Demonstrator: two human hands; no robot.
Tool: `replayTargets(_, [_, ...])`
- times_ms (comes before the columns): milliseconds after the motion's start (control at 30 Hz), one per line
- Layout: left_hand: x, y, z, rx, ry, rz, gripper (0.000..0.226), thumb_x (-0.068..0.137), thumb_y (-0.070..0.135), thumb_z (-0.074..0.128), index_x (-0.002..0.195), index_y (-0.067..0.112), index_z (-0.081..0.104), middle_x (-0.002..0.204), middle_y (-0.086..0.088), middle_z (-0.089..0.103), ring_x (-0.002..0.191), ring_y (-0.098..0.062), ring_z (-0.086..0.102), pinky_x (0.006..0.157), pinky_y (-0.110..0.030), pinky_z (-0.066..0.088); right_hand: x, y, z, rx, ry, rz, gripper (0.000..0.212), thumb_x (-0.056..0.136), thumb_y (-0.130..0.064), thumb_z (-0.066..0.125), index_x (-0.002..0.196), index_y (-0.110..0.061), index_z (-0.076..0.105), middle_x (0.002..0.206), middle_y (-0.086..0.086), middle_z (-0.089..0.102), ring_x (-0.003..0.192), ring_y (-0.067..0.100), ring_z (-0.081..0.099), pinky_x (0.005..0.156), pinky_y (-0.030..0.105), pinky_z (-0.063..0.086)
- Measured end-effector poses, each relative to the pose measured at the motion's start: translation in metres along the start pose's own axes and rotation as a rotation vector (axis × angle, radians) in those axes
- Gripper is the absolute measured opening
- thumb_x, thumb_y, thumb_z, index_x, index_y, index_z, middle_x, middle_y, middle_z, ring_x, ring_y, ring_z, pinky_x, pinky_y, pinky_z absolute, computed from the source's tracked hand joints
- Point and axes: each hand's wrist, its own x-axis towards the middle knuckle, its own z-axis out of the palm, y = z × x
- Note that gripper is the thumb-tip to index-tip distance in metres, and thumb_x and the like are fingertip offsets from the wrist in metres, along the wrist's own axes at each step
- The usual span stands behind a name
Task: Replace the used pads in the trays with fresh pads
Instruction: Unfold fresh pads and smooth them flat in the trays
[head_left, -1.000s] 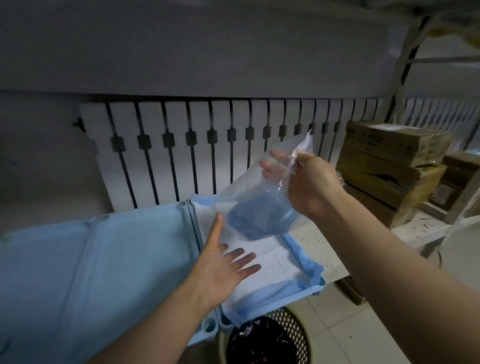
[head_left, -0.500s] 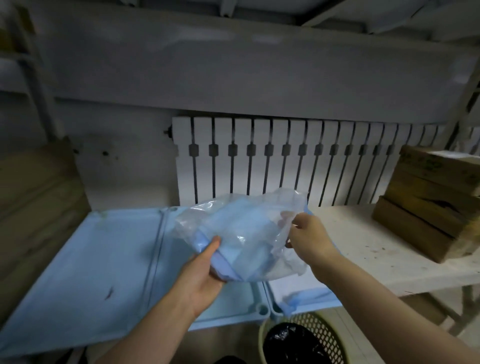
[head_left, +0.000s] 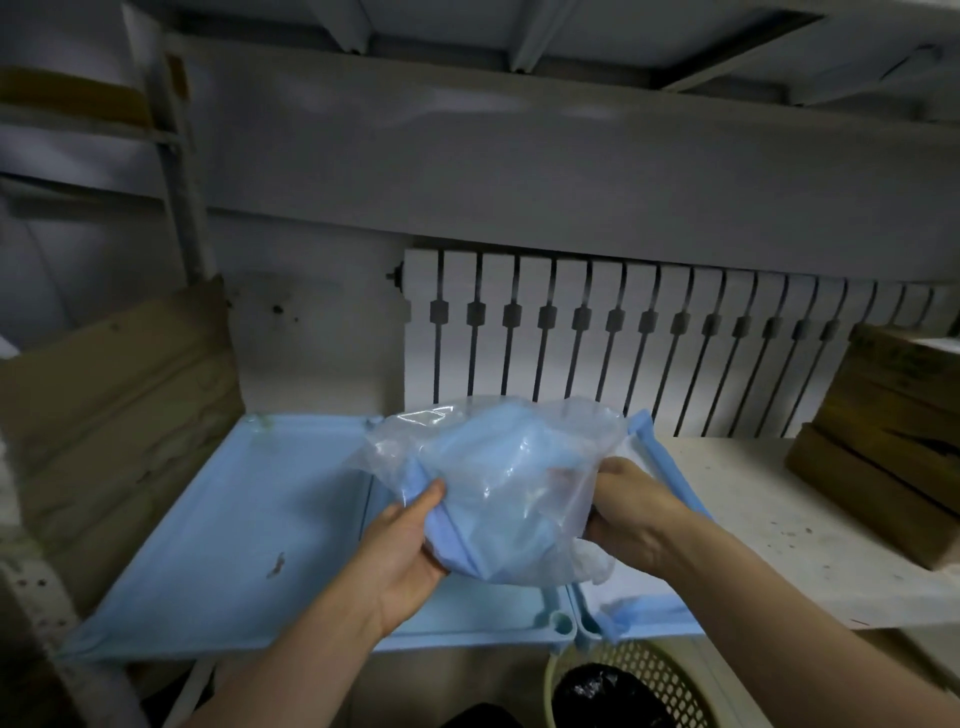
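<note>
The left hand (head_left: 400, 545) and right hand (head_left: 636, 514) each clutch one side of a clear plastic bag (head_left: 524, 447) of folded blue pads (head_left: 467, 525). The bag is held above the light-blue trays (head_left: 234, 519).

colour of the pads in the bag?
Light blue pads, visible through the clear plastic bag; the head view shows it.

The clear plastic bag (head_left: 498, 483) covered most of the middle tray (head_left: 493, 618) and much of the right tray (head_left: 670, 467). How many folded blue pads (head_left: 488, 467) it held could not be told. The left hand (head_left: 400, 551) had its fingers out of sight under the bag. The right hand (head_left: 634, 514) showed its fingertips only dimly through the film. The mesh wastebasket (head_left: 639, 670) ran off the bottom edge, and the stacked cardboard boxes (head_left: 883, 441) ran off the right. A dark mark (head_left: 275, 565) on the left tray (head_left: 234, 519) was too small to identify.
</note>
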Motion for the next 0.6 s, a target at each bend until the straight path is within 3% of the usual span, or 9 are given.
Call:
replayTargets(67, [0.005,-0.002,-0.002,0.011,0.068,0.019,0.026,0.095,0.015,0.054,0.119,0.007,0.062,0.111,-0.013,0.071,0.094,-0.026,0.070,0.068,-0.037,0.058,-0.001,0.001,0.005,0.023,0.024,-0.011,0.024,0.095,0.009,0.045,0.102,0.004,0.066,0.090,0.021,0.069,0.079,0.029,0.068,0.080,0.051,0.058])
replayTargets(233, [0.017,-0.001,-0.008,0.031,0.214,0.073,0.019,0.095,0.012,0.055,0.111,0.004,0.064,0.091,-0.007,0.073,0.074,-0.019,0.071,0.071,-0.034,0.058,0.003,0.004,0.012,-0.068,0.116,-0.011,0.014,0.094,0.006,0.050,0.096,0.008,0.064,0.104,0.030,0.066,0.093,0.042,0.067,0.076,0.048,0.059])
replayTargets(367, [0.027,0.008,-0.012,0.082,0.282,0.102,0.019,0.096,0.010,0.055,0.113,0.005,0.061,0.094,-0.008,0.069,0.081,-0.022,0.065,0.077,-0.034,0.053,0.009,0.008,0.019,-0.020,0.114,0.015,0.014,0.094,0.003,0.054,0.100,0.008,0.065,0.103,0.026,0.068,0.092,0.038,0.068,0.072,0.044,0.060])
replayTargets(533, [0.037,0.022,-0.021,0.138,0.324,0.099,0.010,0.096,0.010,0.055,0.091,0.009,0.063,0.082,-0.006,0.069,0.063,-0.017,0.067,0.071,-0.032,0.052,0.016,0.012,0.033,0.034,0.093,0.026,0.013,0.094,0.002,0.055,0.101,0.007,0.065,0.103,0.025,0.068,0.092,0.039,0.068,0.073,0.045,0.060])
replayTargets(600, [0.038,0.028,-0.028,0.164,0.337,0.096,0.010,0.096,0.011,0.054,0.097,0.008,0.064,0.090,-0.010,0.069,0.076,-0.023,0.067,0.078,-0.036,0.053,0.018,0.012,0.038,0.051,0.077,0.032,0.012,0.094,0.002,0.055,0.100,0.007,0.064,0.102,0.025,0.068,0.090,0.039,0.068,0.071,0.045,0.060])
